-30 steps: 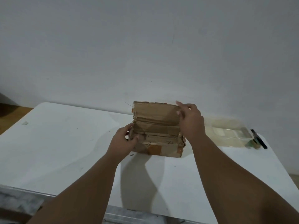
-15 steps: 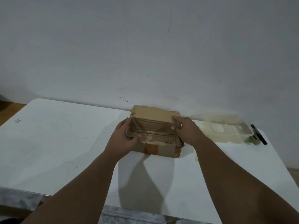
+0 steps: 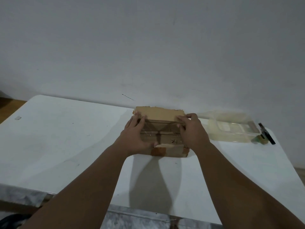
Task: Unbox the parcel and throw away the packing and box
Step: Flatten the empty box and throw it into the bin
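The cardboard box [image 3: 173,150] sits on the white table [image 3: 66,138], close to the wall. The left hand [image 3: 135,138] and right hand [image 3: 192,134] hold its two ends, fingers bent over the top. I think this is the opening step. Next, the shiny tape [image 3: 158,129] needs peeling off.

Table [image 3: 66,138]: cardboard box [image 3: 159,113] being borne near its far edge.
Right end: clear plastic container [image 3: 231,129] and black tool [image 3: 266,133] being borne.

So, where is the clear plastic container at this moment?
In the head view, the clear plastic container lies on the white table, near the wall, right of the cardboard box.
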